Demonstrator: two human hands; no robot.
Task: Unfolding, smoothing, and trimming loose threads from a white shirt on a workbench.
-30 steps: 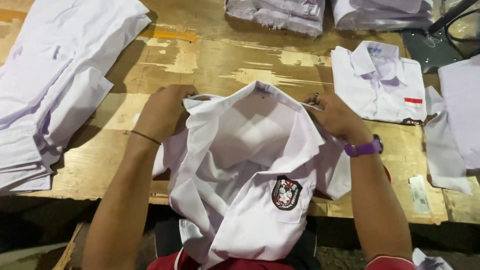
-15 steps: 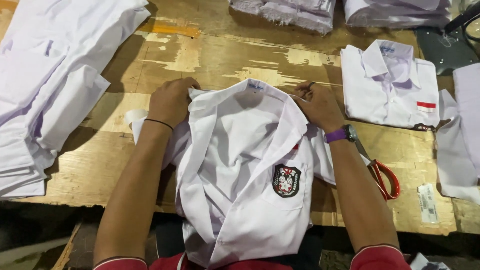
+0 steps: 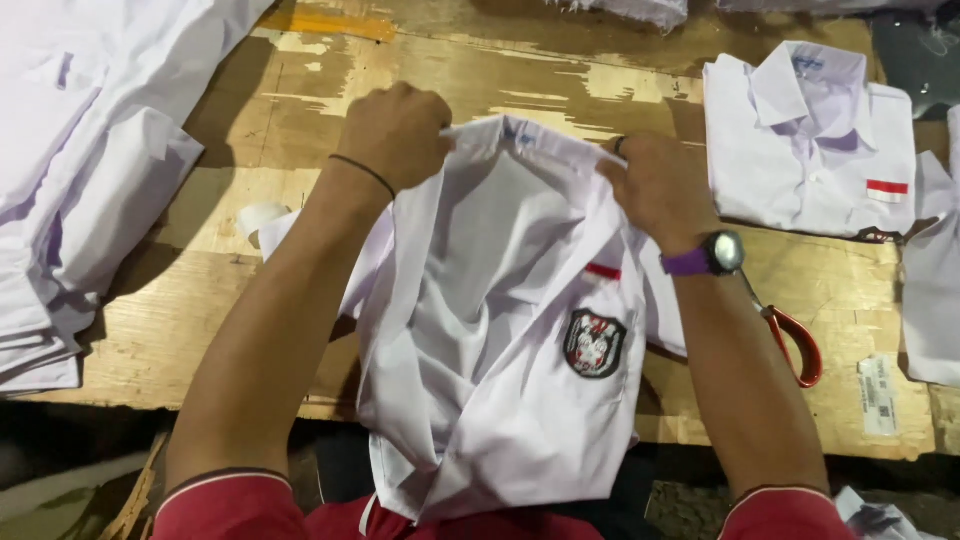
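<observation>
Gripping the collar of a white shirt (image 3: 500, 330), the left hand (image 3: 395, 135) and right hand (image 3: 655, 190) each kept a closed grip on it. The shirt lay open over the wooden tabletop (image 3: 250, 300), hanging past its near edge, red-handled scissors (image 3: 790, 340) beside the right wrist.

A stack of white shirts (image 3: 70, 190) is piled at the left of the worn wooden surface (image 3: 250, 300). A folded white shirt (image 3: 810, 140) with a small red-and-white patch is laid flat at the upper right. Red-handled scissors (image 3: 790, 340) are seen just below it, and a small paper tag (image 3: 878, 395) is placed near the surface's right edge. More white fabric (image 3: 935, 300) is cut off at the far right.
</observation>
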